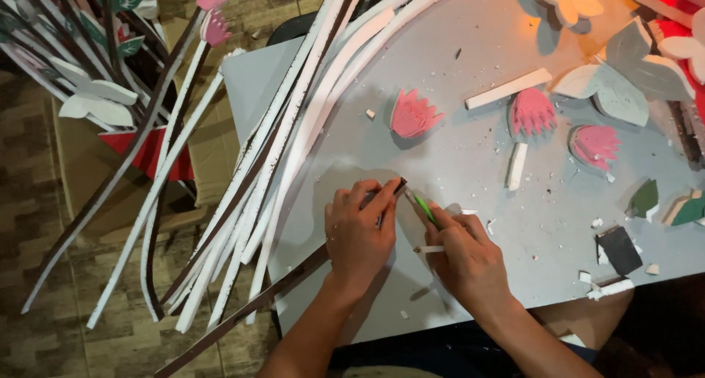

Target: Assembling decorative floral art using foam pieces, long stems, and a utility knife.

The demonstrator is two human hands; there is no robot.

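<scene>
- The person's left hand (360,235) lies palm down on the grey table (470,165), knuckles up and forearm running in from the bottom edge. Its fingers are curled shut over the top end of a long brown-faced foam strip (242,312), pressing it to the table with fingertips bunched near the strip's tip.
- That strip runs slantwise from under the left hand down past the table's near edge toward the lower left, its far end out over the tiled floor (44,224).
- The right hand (466,257) sits just beside the left, wrist bent, forearm coming in from the lower right. Thumb and forefinger are pinched closed on a thin green-handled cutter (424,207), which is tilted with its point aimed at the strip's tip.
- A short white stick (428,249) pokes out leftward from the right hand; whether the hand grips it, I cannot tell.
- A sheaf of long white curved foam strips (294,128) lies across the table's left edge, fanning down over the floor.
- Farther up the table lie three pink foam flower heads (413,115), apart from one another, with a white foam bar (508,88) between them.
- White crumbs are scattered across the tabletop.
</scene>
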